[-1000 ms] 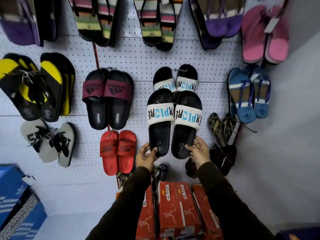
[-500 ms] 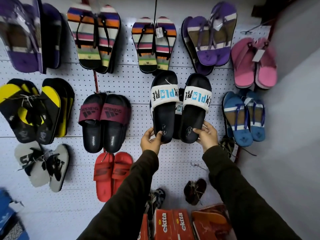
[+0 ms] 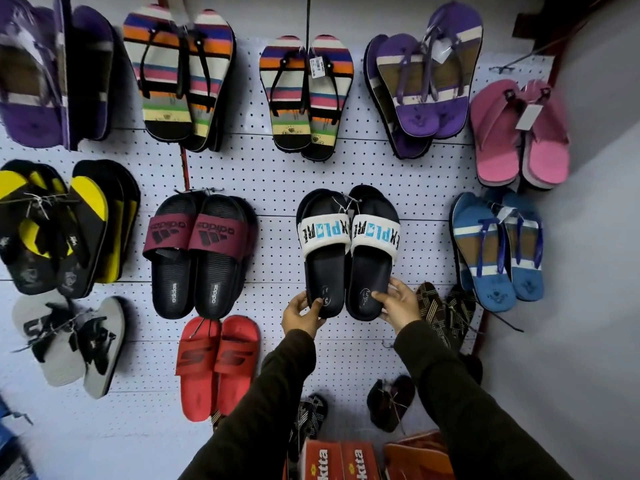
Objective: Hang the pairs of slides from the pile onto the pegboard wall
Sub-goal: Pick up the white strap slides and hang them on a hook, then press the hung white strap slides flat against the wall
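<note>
A pair of black slides [image 3: 348, 258] with white fabric straps is gripped at the heels by the left hand [image 3: 300, 315] and right hand [image 3: 400, 304], against the perforated pegboard wall [image 3: 277, 174]. Red moulded slides [image 3: 218, 367] are hung just left of the left hand, and brown patterned flip-flops [image 3: 445, 315] are partly hidden just beside the right hand.

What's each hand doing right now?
Left hand: closed on the heel of the left slide of the white-strap pair.
Right hand: closed on the heel of the right slide.

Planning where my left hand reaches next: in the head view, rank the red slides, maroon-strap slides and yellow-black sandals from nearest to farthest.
From the left hand:
1. Red slides, just lower left.
2. Maroon-strap slides, upper left.
3. Yellow-black sandals, far left.
</note>
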{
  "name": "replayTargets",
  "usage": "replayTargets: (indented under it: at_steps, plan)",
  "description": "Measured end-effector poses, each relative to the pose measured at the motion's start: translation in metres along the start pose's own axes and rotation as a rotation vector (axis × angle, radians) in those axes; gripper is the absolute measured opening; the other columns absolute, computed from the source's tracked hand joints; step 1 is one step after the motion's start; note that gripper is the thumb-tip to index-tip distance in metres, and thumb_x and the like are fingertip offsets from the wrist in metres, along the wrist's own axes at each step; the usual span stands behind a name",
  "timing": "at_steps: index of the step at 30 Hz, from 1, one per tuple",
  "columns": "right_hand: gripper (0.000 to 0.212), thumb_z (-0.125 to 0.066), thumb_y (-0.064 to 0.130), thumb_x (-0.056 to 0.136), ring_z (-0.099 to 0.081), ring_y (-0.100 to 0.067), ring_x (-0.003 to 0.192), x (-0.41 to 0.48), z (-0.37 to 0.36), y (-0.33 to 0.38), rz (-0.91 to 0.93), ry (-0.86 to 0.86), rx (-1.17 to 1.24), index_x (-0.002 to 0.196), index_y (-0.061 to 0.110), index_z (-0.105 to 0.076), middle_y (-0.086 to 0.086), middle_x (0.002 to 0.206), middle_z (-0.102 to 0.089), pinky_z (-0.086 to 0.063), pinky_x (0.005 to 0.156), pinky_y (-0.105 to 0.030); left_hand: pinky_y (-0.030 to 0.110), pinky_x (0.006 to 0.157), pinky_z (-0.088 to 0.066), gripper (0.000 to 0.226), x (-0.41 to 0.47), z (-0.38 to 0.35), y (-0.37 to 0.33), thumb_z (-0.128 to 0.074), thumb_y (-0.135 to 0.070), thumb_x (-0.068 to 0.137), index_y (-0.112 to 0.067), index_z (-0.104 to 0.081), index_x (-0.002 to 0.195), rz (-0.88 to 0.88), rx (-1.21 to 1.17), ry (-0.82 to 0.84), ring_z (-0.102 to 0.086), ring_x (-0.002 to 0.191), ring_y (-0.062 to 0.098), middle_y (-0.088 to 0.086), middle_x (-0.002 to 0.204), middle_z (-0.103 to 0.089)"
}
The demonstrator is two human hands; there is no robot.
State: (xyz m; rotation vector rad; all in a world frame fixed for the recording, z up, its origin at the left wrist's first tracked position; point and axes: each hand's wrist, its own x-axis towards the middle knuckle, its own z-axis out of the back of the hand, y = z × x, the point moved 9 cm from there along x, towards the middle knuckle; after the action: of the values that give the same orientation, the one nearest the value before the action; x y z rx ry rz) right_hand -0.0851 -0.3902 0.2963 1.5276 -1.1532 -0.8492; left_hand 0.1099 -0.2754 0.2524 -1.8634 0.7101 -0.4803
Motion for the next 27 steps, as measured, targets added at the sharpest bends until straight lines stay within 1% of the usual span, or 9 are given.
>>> replayTargets:
  at_steps: [3,5,6,8,11,13,17,22,27]
  plan:
    - [0.061,-0.062,-0.006,0.086,-0.054,-0.034,0.130,0.007,0.004,0.008,0.107,-0.051,-0.140,0.142,0.009,-0.043,-0.018,0.145,-0.052,-0.044,0.109,-0.053,0.035,0.078,-0.057,0.034,0.000,0.003,-0.013,-0.065,-0.008,0.085,-0.011,-0.056,0.118,-0.058,0.111,-0.049,-0.062,0.093,0.027,0.018,0.128,-0.062]
    - [0.070,-0.064,0.001,0.087,-0.048,-0.030,0.135,0.005,0.002,0.024,0.226,-0.067,-0.285,0.148,0.016,-0.033,-0.011,0.151,-0.045,-0.042,0.112,-0.050,0.035,0.100,-0.045,0.046,-0.006,0.001,-0.038,-0.059,-0.020,0.091,-0.012,-0.046,0.134,-0.220,0.278,-0.088,-0.057,0.114,0.028,0.012,0.136,-0.054]
    - [0.074,-0.064,0.003,0.087,-0.044,-0.029,0.139,0.003,-0.003,0.033,0.304,-0.056,-0.350,0.150,0.020,-0.029,-0.009,0.154,-0.039,-0.041,0.114,-0.049,0.032,0.108,-0.036,0.050,-0.012,-0.004,-0.055,-0.053,-0.027,0.094,-0.014,-0.040,0.140,-0.346,0.387,-0.101,-0.048,0.127,0.026,0.009,0.141,-0.047]
    - [0.081,-0.064,0.005,0.087,-0.034,-0.024,0.145,-0.001,-0.012,0.052,0.467,-0.047,-0.475,0.153,0.023,-0.021,-0.007,0.158,-0.028,-0.036,0.117,-0.047,0.028,0.114,-0.022,0.052,-0.029,-0.021,-0.087,-0.042,-0.034,0.097,-0.019,-0.032,0.145,-0.625,0.610,-0.104,-0.032,0.140,0.020,0.005,0.150,-0.036]
    - [0.084,-0.060,0.006,0.088,-0.022,-0.018,0.151,-0.009,-0.032,0.077,0.712,-0.050,-0.721,0.156,0.022,-0.013,-0.003,0.164,-0.011,-0.028,0.120,-0.036,0.039,0.122,-0.013,0.055,-0.044,-0.058,-0.111,-0.034,-0.040,0.097,-0.027,-0.025,0.149,-0.892,0.884,0.011,-0.016,0.148,0.021,0.002,0.159,-0.022]
    - [0.084,-0.058,0.009,0.089,-0.010,-0.024,0.155,-0.008,-0.045,0.079,0.782,-0.025,-0.916,0.157,0.024,-0.010,-0.001,0.167,-0.001,-0.025,0.121,-0.035,0.042,0.124,-0.003,0.059,-0.040,-0.078,-0.109,-0.033,-0.045,0.096,-0.030,-0.020,0.151,-0.911,1.015,0.118,-0.002,0.151,0.023,0.001,0.163,-0.010]
    - [0.089,-0.059,0.017,0.090,0.005,-0.028,0.156,0.006,-0.055,0.065,0.718,0.047,-1.103,0.158,0.025,-0.003,0.001,0.168,0.011,-0.026,0.122,-0.049,0.045,0.124,-0.001,0.068,-0.017,-0.089,-0.093,-0.031,-0.055,0.093,-0.031,-0.009,0.153,-0.859,1.217,0.233,0.010,0.151,0.028,-0.002,0.165,0.005]
    - [0.093,-0.059,0.013,0.088,0.004,-0.028,0.156,0.013,-0.060,0.063,0.668,0.108,-1.181,0.157,0.025,0.003,0.000,0.167,0.016,-0.021,0.124,-0.049,0.042,0.124,-0.005,0.072,-0.001,-0.085,-0.094,-0.034,-0.054,0.092,-0.031,-0.004,0.154,-0.848,1.338,0.258,0.011,0.151,0.030,-0.004,0.164,0.009]
    - [0.091,-0.059,0.010,0.085,-0.007,-0.029,0.156,0.009,-0.059,0.066,0.700,0.066,-1.155,0.157,0.025,-0.005,0.000,0.168,0.007,-0.024,0.122,-0.052,0.046,0.124,-0.005,0.071,-0.004,-0.082,-0.097,-0.031,-0.056,0.092,-0.032,-0.003,0.153,-0.853,1.394,0.255,0.006,0.151,0.032,-0.005,0.164,0.008]
